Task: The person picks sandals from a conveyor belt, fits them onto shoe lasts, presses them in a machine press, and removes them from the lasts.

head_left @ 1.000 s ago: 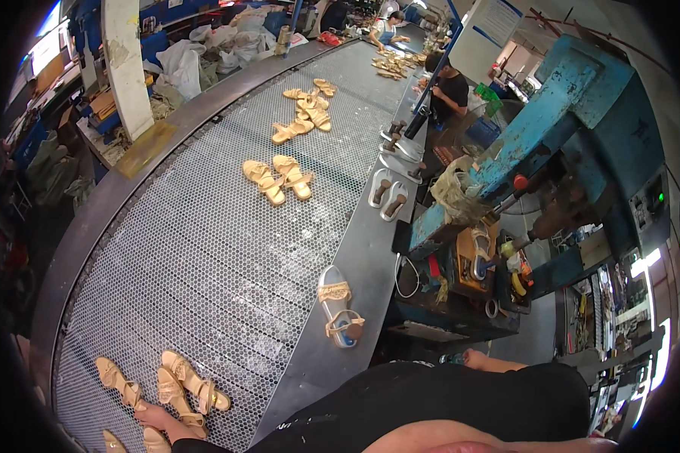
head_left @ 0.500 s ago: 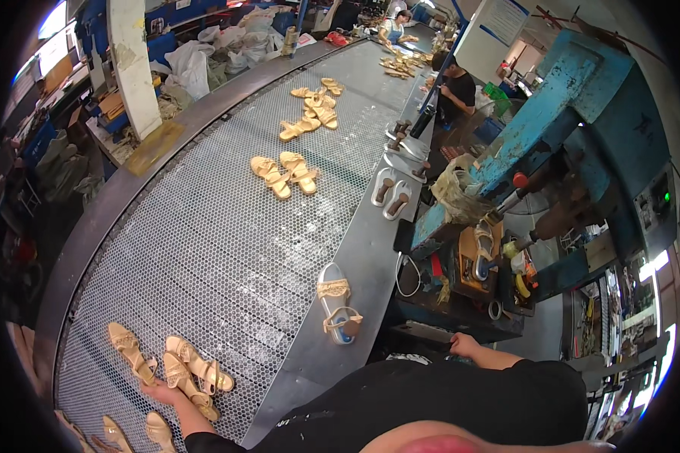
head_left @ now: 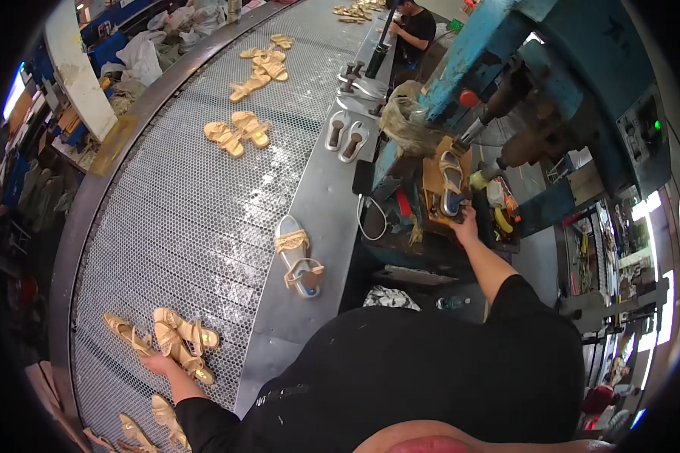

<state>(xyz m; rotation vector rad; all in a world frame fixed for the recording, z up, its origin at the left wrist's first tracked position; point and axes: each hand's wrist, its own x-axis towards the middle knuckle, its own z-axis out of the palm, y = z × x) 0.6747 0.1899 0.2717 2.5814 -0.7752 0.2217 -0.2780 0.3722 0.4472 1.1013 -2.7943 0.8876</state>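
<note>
Left hand [head_left: 159, 364]: at the heel end of a tan sandal [head_left: 127, 332] on the mesh surface [head_left: 181, 226]. Fingers touch the heel, probably because that end lies nearest the person; how far they close cannot be told.

Right hand [head_left: 467, 225]: arm outstretched, at the heel end of a silver-soled sandal [head_left: 451, 175] on a brown board [head_left: 432, 180] at the blue machine [head_left: 461, 72]. Fingers partly hidden; whether they grip or merely steady cannot be told. Hold at the heel appears to leave the toe and straps clear.

Two sandals [head_left: 175, 332], tan: overlapping, just beside the left hand's piece, seemingly grouped within easy reach.

Strapped sandal [head_left: 293, 249], silver insole, brown piece at heel: single, on the metal surface [head_left: 276, 332] between mesh and machine, likely set apart for access.

Silver soles [head_left: 335, 132]: side by side farther along that strip, perhaps arranged as a pair.
</note>
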